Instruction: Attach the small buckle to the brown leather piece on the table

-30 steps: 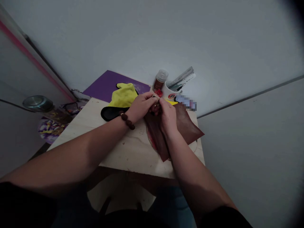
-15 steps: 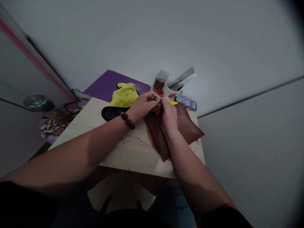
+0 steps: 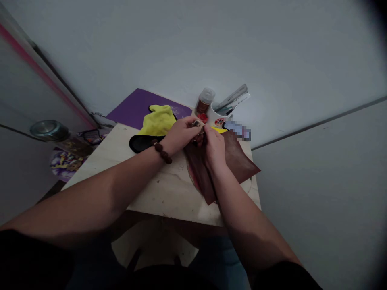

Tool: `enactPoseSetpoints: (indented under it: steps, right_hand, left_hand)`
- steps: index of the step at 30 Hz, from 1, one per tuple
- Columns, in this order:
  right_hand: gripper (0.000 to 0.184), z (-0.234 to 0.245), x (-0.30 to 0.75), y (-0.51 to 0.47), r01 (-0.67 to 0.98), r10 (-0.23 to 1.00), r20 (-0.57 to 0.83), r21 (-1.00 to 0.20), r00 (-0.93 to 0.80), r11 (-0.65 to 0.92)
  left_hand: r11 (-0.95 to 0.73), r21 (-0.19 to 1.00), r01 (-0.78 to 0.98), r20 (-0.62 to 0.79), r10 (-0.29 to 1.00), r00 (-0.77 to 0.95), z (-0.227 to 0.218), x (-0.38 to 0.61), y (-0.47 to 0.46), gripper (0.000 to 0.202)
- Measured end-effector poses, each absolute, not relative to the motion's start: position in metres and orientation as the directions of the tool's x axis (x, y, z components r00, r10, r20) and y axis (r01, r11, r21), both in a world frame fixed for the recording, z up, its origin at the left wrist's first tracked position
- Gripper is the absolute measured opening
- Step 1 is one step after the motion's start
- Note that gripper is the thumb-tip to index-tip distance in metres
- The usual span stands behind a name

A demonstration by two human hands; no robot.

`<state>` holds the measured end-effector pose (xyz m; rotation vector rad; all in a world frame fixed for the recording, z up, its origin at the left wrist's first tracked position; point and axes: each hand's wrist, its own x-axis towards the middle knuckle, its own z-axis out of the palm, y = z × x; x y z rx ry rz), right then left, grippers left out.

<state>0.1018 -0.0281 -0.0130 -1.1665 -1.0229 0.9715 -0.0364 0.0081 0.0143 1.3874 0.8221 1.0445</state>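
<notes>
Close together over the table, my left hand (image 3: 184,132) and my right hand (image 3: 215,146) both pinch a small pale piece with a dark patch (image 3: 198,124). Its kind is too small to make out. Brown leather-like sheets (image 3: 240,155) lie beneath and beside my right hand, partly covered by it and its forearm. Just left of my left wrist rests a yellow and black glove (image 3: 159,121). A small red thing (image 3: 202,118) shows right behind my fingertips.
At the back stand a clear bottle with a brown label (image 3: 204,100) and a white mug (image 3: 220,117) holding rulers and pens. A purple sheet (image 3: 130,104) lies at the back left of the wooden table (image 3: 145,189). A lidded jar (image 3: 50,131) stands beyond its left edge.
The small pale piece has tilted slightly between my fingers. Both hands stay almost in the same place.
</notes>
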Motion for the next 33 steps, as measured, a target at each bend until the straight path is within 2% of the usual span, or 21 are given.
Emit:
enactPoseSetpoints:
  steps: [2,7,12,16,21,28,33]
  right_hand:
    - [0.051,-0.0137,0.1020,-0.0276,-0.060,0.958,0.108,-0.990,0.264,0.128]
    - [0.050,-0.0118,0.1008,-0.0289,-0.090,0.966,0.118,-0.986,0.231,0.143]
    - [0.050,-0.0095,0.1009,-0.0304,-0.052,0.963,0.117,-0.990,0.243,0.133]
    - [0.043,-0.0091,0.1014,-0.0304,-0.076,0.960,0.112,-0.988,0.258,0.136]
    - [0.041,-0.0122,0.1016,-0.0291,-0.114,0.963,0.139,-0.979,0.233,0.168]
    - [0.045,-0.0138,0.1027,-0.0287,-0.050,0.965,0.122,-0.989,0.233,0.137]
    - [0.041,-0.0132,0.1030,-0.0281,-0.068,0.964,0.116,-0.988,0.241,0.136]
  left_hand:
    - [-0.089,0.990,-0.105,0.122,0.922,0.367,0.0128,-0.0356,0.0090,0.013]
    - [-0.107,0.990,-0.093,0.134,0.925,0.357,0.0142,-0.0372,0.0076,0.011]
    - [-0.124,0.990,-0.068,0.140,0.929,0.344,0.0131,-0.0380,0.0083,0.010]
    - [-0.104,0.991,-0.082,0.127,0.925,0.358,0.0094,-0.0363,0.0100,0.021]
    - [-0.121,0.989,-0.089,0.146,0.923,0.357,0.0092,-0.0368,0.0088,0.005]
    - [-0.131,0.990,-0.055,0.142,0.927,0.348,0.0128,-0.0380,0.0081,0.010]
    - [-0.124,0.990,-0.060,0.137,0.925,0.354,0.0093,-0.0372,0.0089,0.013]
